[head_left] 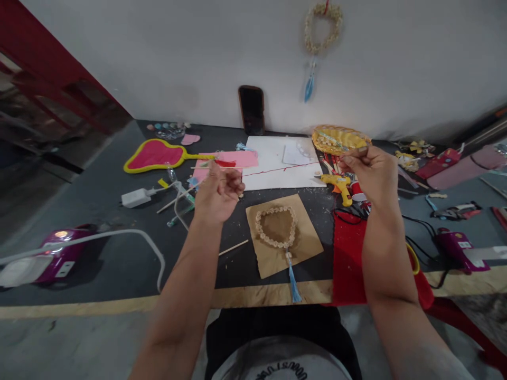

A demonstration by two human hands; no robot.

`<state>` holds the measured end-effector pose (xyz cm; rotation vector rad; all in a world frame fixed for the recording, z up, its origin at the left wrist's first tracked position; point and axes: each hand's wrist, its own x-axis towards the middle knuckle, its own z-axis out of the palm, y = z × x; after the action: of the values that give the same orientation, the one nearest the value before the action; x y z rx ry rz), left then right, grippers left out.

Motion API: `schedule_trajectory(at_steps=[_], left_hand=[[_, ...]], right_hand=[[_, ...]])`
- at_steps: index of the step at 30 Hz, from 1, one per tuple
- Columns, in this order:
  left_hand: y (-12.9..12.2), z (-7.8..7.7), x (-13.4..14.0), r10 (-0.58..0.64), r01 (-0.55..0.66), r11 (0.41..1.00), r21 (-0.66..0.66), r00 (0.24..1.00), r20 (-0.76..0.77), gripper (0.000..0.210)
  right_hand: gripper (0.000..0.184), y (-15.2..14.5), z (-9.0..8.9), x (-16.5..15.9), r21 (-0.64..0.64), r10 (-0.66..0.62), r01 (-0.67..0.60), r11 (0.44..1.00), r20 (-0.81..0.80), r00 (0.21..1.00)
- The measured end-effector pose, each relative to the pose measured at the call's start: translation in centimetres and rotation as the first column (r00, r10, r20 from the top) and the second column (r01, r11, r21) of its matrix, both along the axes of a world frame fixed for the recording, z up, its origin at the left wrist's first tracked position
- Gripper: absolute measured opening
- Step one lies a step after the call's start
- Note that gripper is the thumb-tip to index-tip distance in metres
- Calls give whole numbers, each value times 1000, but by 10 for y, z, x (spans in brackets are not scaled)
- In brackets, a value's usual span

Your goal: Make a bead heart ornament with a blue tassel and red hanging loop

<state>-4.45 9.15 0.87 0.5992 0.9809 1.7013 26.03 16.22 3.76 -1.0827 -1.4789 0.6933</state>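
Observation:
A thin red string (285,169) stretches nearly level between my hands, above the white board. My left hand (218,192) has thumb and forefinger pinched at the string's left end, its other fingers curled. At the string's right end, my right hand (371,168) is closed in a pinch. Below and between them a beaded-looking pale garland loop (293,224) with a light blue tassel (293,285) lies on a brown square sheet (257,261); neither hand touches it. Exactly how the fingers grip the string is too small to see.
A white board (253,182), pink sheet (249,157) and yellow glue gun (340,187) lie behind. A woven basket (317,140) stands back right, a phone (252,111) leans on the wall, and another garland (307,31) hangs above. Red cloth (344,264) drapes over the front edge.

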Motion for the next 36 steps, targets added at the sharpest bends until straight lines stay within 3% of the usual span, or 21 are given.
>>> schedule_trajectory(at_steps=[2,5,10,15,23,30,36], left_hand=[[-4,5,0,-46,40,998,56,993,109,62],[-7,6,-3,-60,45,993,113,989,135,62],[-2,7,-3,-6,-7,998,58,974,225,41],[-2,9,3,69,-74,996,41,992,105,5],[-2,-4,-3,23,-22,995,94,1000,-7,38],[0,-9,-1,46,-41,991,129,998,-39,22],[2,-10,-3,98,-100,988,117,995,29,31]], right_hand=[[14,3,-4,1,-17,6,-6,1000,-2,1000],[10,7,-8,1,-39,21,-20,999,13,1000],[10,9,-11,-1,-94,44,-43,995,12,999],[10,7,-9,-2,-108,49,-51,993,-26,998],[8,4,-5,-3,-125,55,-54,991,6,998],[10,1,-1,-5,-168,37,-36,985,7,999],[10,1,-2,-4,-158,66,-63,985,9,998]])
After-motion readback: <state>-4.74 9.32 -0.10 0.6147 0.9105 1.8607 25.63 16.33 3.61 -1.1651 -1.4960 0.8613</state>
